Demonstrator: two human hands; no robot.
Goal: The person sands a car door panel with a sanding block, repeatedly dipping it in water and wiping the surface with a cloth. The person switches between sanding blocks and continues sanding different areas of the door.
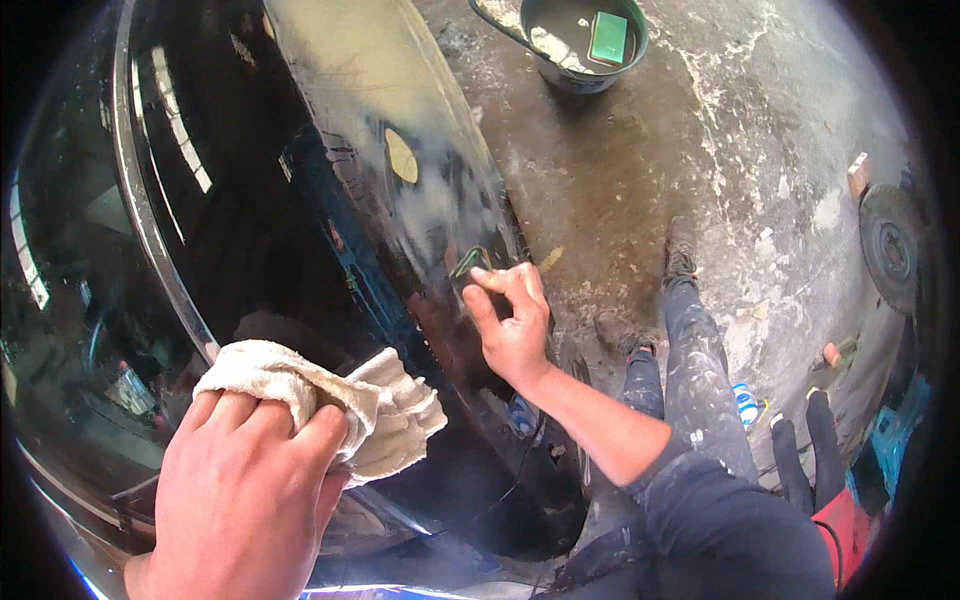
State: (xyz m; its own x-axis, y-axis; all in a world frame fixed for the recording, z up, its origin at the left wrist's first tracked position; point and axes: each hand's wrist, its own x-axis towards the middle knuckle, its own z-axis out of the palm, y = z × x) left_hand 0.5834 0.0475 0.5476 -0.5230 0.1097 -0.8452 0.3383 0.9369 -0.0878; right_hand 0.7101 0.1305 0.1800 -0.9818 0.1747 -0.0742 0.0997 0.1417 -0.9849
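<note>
My left hand is closed round a bunched off-white cloth, which hangs over the dark glossy surface of a car. A loose end of the cloth sticks out to the right of my fingers. My right hand is at the car's side panel, thumb and forefinger apart and nothing visible between them. Its forefinger tip meets or nearly meets the panel, beside a thin greenish loop-shaped mark. Farther up, the panel is patchy with pale beige filler and an oval spot.
A dark bucket with murky water and a green block stands on the stained concrete floor. My paint-marked trouser legs reach across the floor. At right are a wheel, a blue-white container and another person's dark legs.
</note>
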